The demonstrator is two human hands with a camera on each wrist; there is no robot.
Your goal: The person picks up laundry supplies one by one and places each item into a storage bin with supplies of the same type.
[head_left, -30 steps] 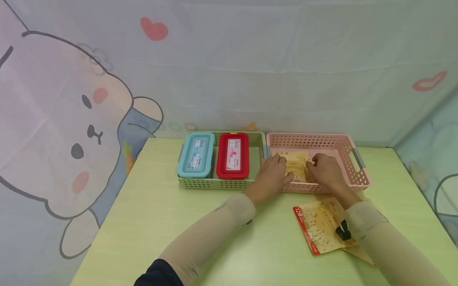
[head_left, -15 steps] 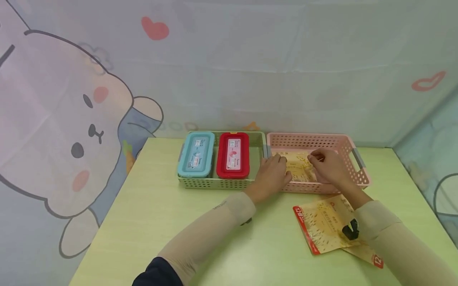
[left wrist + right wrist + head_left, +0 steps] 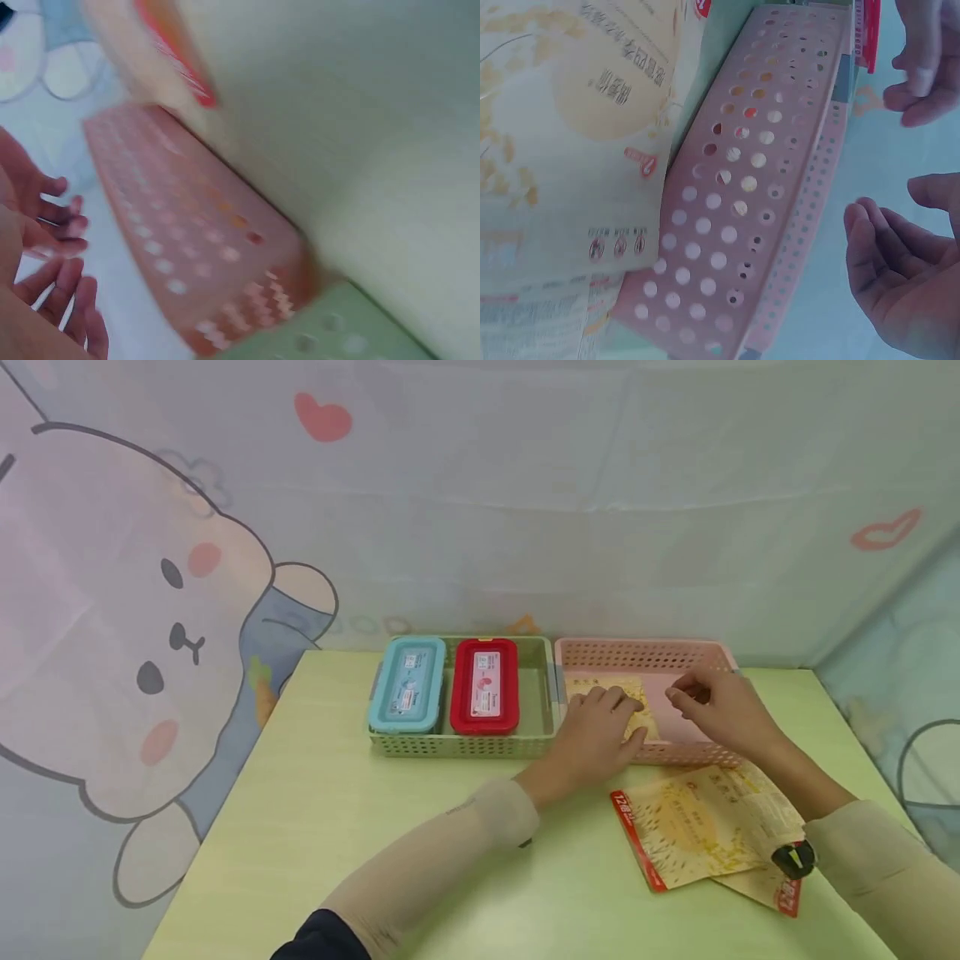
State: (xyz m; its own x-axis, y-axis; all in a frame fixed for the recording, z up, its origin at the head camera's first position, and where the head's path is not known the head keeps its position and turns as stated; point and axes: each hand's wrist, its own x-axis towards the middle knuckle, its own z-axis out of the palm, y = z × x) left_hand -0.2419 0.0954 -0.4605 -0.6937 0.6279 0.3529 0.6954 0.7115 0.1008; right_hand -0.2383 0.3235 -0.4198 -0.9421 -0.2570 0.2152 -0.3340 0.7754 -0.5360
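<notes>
A yellow packet lies flat in the left part of the pink basket, partly covered by my left hand. That hand is over the basket's front left, its fingers spread and loosely bent, gripping nothing. My right hand is over the basket's right half with its fingers loosely curled. In the right wrist view, a gap shows between thumb and fingers of the right hand, and nothing is held. In front of the basket, a yellow packet with a red edge overlaps another packet on the table.
Left of the pink basket, touching it, stands a green basket. It holds a light blue lidded box and a red lidded box. The pale green table extends left and forward. A printed cloth hangs behind.
My right hand has come off the packet in the pink basket and moved right. The left hand has shifted slightly right, its fingers lifting and spreading. The table packets are more exposed.
</notes>
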